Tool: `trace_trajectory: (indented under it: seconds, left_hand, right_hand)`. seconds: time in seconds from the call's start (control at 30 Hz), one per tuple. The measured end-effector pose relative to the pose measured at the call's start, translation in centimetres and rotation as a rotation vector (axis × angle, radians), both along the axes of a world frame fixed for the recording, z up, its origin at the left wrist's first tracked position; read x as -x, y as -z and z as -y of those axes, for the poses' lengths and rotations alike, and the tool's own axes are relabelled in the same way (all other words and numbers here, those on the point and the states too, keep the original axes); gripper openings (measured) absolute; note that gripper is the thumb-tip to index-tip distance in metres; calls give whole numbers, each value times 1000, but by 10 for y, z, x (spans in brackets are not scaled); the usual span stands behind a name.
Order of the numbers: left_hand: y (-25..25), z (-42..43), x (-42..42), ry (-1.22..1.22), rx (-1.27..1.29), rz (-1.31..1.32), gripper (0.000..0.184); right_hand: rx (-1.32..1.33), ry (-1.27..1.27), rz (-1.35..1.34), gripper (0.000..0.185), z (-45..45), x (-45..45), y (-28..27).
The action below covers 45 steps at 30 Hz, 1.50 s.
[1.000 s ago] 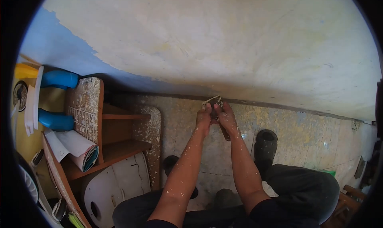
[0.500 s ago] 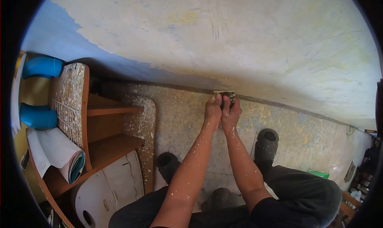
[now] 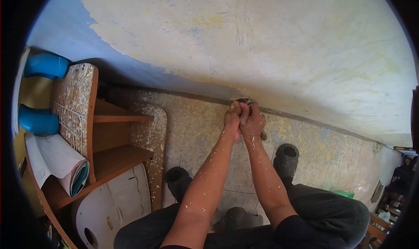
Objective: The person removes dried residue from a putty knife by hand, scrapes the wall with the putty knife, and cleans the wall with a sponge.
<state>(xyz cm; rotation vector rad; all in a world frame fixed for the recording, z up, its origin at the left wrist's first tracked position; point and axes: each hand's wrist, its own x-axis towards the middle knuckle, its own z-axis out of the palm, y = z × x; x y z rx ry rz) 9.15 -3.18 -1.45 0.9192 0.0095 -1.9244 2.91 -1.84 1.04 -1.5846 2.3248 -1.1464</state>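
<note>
Both hands are together low at the wall (image 3: 279,70), where off-white bare patches meet leftover blue paint. My right hand (image 3: 253,123) is wrapped round a scraper (image 3: 263,136), whose brown handle end sticks out below the palm. My left hand (image 3: 233,120) presses its fingers on the scraper beside the right one. The dark, paint-flecked blade (image 3: 244,100) touches the foot of the wall at the lower edge of the blue paint; the fingers partly hide it. Pale paint chips cling to both forearms.
A wooden shelf unit (image 3: 122,156) strewn with paint flakes stands at left, bearing rolled papers (image 3: 61,162) and blue curved pieces (image 3: 46,66). A white panel (image 3: 118,205) leans below. Flakes cover the floor (image 3: 305,138) around my dark shoes (image 3: 286,157). Clutter lies far right.
The blade has turned in my hands and shows less of its face. The handle end now shows below my right hand. The view has shifted slightly.
</note>
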Motion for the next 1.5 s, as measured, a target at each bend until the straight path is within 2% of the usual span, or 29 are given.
trace_trajectory:
  seconds: [0.07,0.13,0.17,0.23,0.27,0.33,0.4,0.47,0.5,0.53,0.6,0.67,0.73,0.83,0.97,1.03,1.07,1.13,1.17,1.23,1.3,1.37,1.43,1.47,1.5]
  left_hand:
    - [-5,4,3,1,22,54,21]
    - [-17,5,2,-48,-37,87,19]
    - [-23,0,3,-90,-113,121,18]
    - [-14,-11,-5,-125,-149,22,21]
    - [-9,-18,-11,-152,-187,-54,26]
    - [-11,-32,-13,-200,-153,-113,27]
    - [-22,-43,-8,-239,-120,-180,29]
    - [-36,-48,3,-127,-94,-75,39]
    - [-55,-49,6,-78,-89,-110,40]
    - [-65,-51,12,-91,-82,-131,40]
    - [-84,-49,25,114,107,-318,30]
    - [-114,-50,31,70,150,-377,29]
    - [-132,-49,29,14,172,-440,27]
    - [-133,-40,30,-59,145,-514,25]
    - [-91,-25,38,-214,24,-565,29]
    - [-73,-28,45,-276,-22,-561,31]
    - [-78,-33,36,-249,-2,-603,34]
    - [-73,-36,31,-231,6,-644,37]
    - [-63,-33,33,-258,-21,-643,39]
    - [-46,-33,39,-283,-63,-653,42]
    - [-32,-31,37,-216,143,-695,43]
    - [-37,-23,34,-203,123,-615,42]
    - [-50,-18,26,-177,97,-534,41]
    - [-55,-18,19,-83,43,-414,37]
    - [-62,-16,15,7,-6,-293,34]
  right_hand:
    - [60,10,52,23,5,-2,-3]
    - [-131,-50,227,28,-4,0,-12]
    - [-132,-57,208,28,-11,4,-18]
    - [-375,-276,211,47,-17,5,-35]
    - [-364,-295,194,47,-18,5,-39]
    - [-614,-552,48,65,-21,11,-46]
    - [-610,-669,25,64,-24,19,-70]
    - [-612,-787,-11,63,-19,32,-101]
    - [-655,-817,-126,58,-15,40,-121]
    - [-702,-840,-241,54,-15,48,-141]
    - [-717,-851,-398,50,-16,56,-183]
    - [-712,-859,-547,46,-14,52,-209]
    - [-762,-855,-678,46,-16,50,-220]
    - [-757,-882,-706,46,-2,45,-205]
    - [-823,-947,-694,49,17,34,-187]
    - [-1016,-1035,-552,55,23,36,-192]
    - [-1028,-1039,-554,55,22,32,-205]
    - [-1444,-979,165,53,16,23,-227]
    - [-1460,-982,171,53,19,23,-219]
    - [-1436,-708,709,49,15,32,-210]
    - [-1381,-632,768,49,8,31,-205]
    - [-1309,-574,826,50,12,31,-203]
    - [-1277,-485,743,49,17,39,-202]
    - [-1274,-479,751,49,19,42,-200]
    - [-1260,-486,618,51,23,45,-198]
